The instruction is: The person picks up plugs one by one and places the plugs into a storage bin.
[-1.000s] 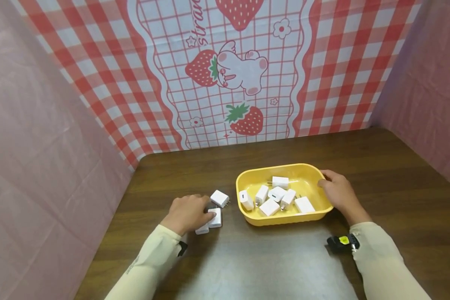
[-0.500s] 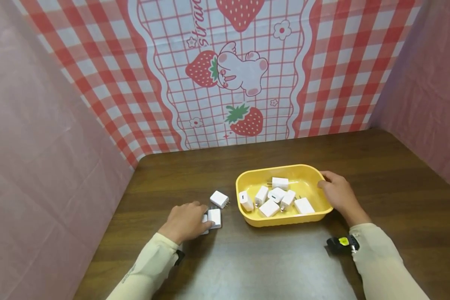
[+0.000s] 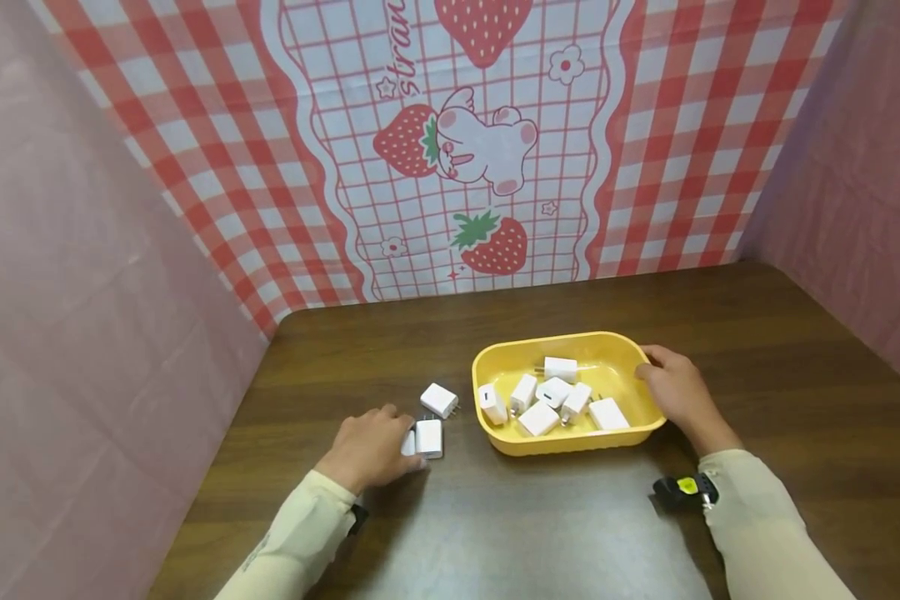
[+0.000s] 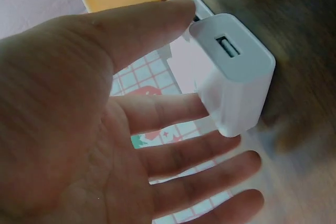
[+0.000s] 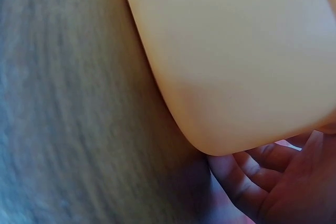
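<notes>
The left hand (image 3: 371,447) has its fingers spread at a white charger (image 4: 233,77) on the desk (image 3: 570,525), a second charger (image 3: 429,438) just beside, a third (image 3: 439,400) behind. The right hand (image 3: 678,385) grips a yellow tub (image 3: 570,444) holding seven more chargers (image 3: 538,418).

Over on the left, a pale cream sleeve (image 3: 294,527) runs down to the bare left hand (image 3: 371,450), grey marking (image 3: 257,547) along it, black piece (image 3: 357,518) at the cuff; out right, a matching sleeve (image 3: 761,512), bare right hand (image 3: 680,390), black wrist device (image 3: 671,492), bright yellow-green patch (image 3: 687,485)!
</notes>
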Demonstrator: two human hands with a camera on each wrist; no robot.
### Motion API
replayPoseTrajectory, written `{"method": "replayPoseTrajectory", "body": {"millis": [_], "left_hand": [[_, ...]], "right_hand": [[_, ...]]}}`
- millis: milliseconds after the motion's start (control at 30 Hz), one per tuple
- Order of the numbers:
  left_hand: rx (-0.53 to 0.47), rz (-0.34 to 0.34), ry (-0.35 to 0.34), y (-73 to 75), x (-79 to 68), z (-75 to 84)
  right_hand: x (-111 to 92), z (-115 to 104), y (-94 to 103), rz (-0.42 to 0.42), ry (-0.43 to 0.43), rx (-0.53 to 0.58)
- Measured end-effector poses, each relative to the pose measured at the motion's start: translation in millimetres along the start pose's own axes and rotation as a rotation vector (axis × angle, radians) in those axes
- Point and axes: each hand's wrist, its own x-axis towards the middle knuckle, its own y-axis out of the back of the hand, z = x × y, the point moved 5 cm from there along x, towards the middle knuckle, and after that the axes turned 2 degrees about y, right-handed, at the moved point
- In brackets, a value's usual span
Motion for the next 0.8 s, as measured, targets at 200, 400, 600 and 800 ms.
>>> {"method": "replayPoseTrajectory", "body": {"millis": [200, 400, 600, 800], "left_hand": [[-0.014, -0.027, 0.026, -0.7, -3.6, -1.9], [0.005, -0.018, 0.049, -1.7, -3.7, -3.8], [0.027, 0.042, 0.043, -2.7, -3.0, -7.1], [0.044, 0.113, 0.033, 1.6, -1.5, -9.7]], "right_hand": [[-0.3, 1.2, -0.7, -0.001, -0.004, 0.004], [-0.7, 0.7, -0.6, 0.004, -0.001, 0.002], [-1.5, 0.2, -1.5, 0.001, -0.002, 0.003], [-2.0, -0.6, -1.1, 0.002, -0.003, 0.001]]}}
